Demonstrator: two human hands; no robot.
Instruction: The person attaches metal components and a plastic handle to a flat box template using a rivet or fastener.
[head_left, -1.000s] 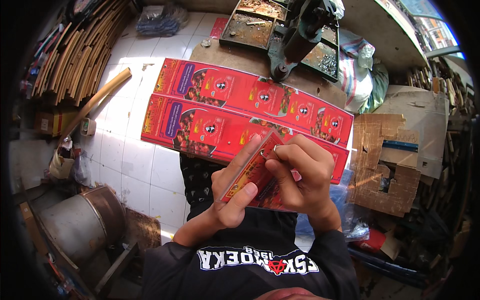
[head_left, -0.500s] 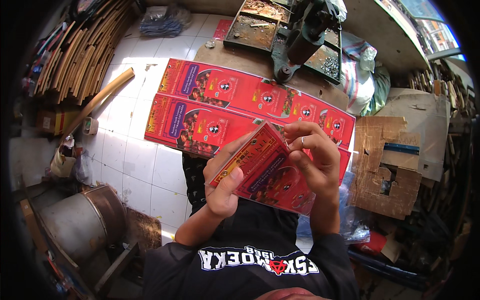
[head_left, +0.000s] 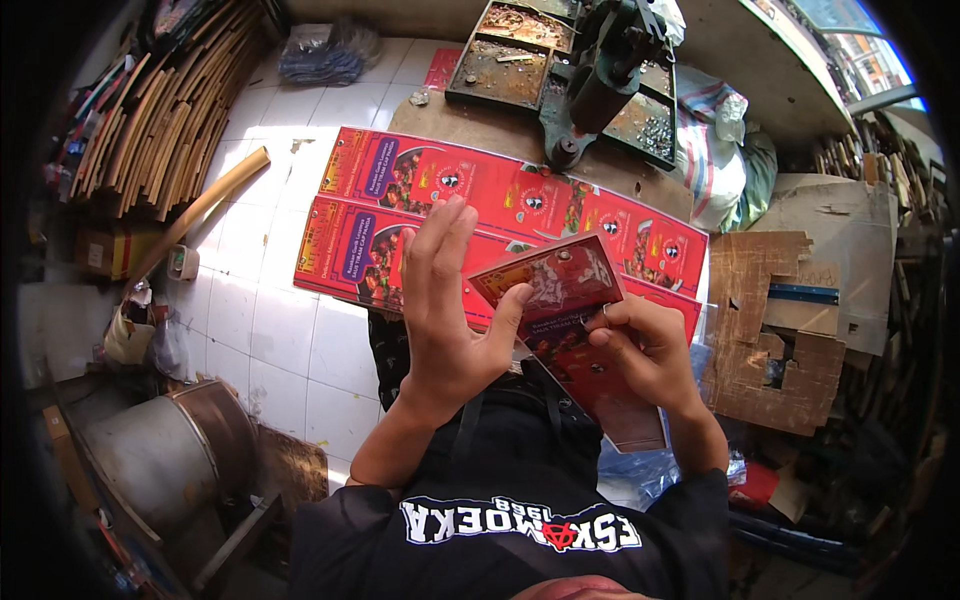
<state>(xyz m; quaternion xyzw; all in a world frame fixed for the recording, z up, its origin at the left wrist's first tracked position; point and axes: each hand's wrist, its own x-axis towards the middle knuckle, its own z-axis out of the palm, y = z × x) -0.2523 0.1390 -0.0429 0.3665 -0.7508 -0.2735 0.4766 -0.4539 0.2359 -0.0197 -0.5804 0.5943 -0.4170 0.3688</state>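
A glossy red printed sheet [head_left: 565, 280] with a purple label area is held tilted above my lap. My right hand [head_left: 650, 350] pinches its right edge between thumb and fingers; a ring shows on one finger. My left hand [head_left: 440, 310] is raised with fingers stretched up and apart, its thumb at the sheet's left edge; whether the thumb touches it I cannot tell. Beyond the hands, two long red printed panels [head_left: 385, 180] lie side by side on a wooden work board [head_left: 430, 117]. My left fingers overlap the nearer panel in view.
A dark metal hand press [head_left: 600, 100] stands behind the panels, beside compartment trays [head_left: 510, 72] of small metal bits. Cut cardboard [head_left: 740, 330] lies at right, striped sacks [head_left: 710, 160] farther back. A bent tan tube [head_left: 215, 195], stacked boards [head_left: 170, 120] and a metal drum [head_left: 165, 445] are at left.
My left hand has let go of the sheet's left side and opened, fingers rising. The sheet has shifted right and turned in my right hand, which has moved slightly lower.
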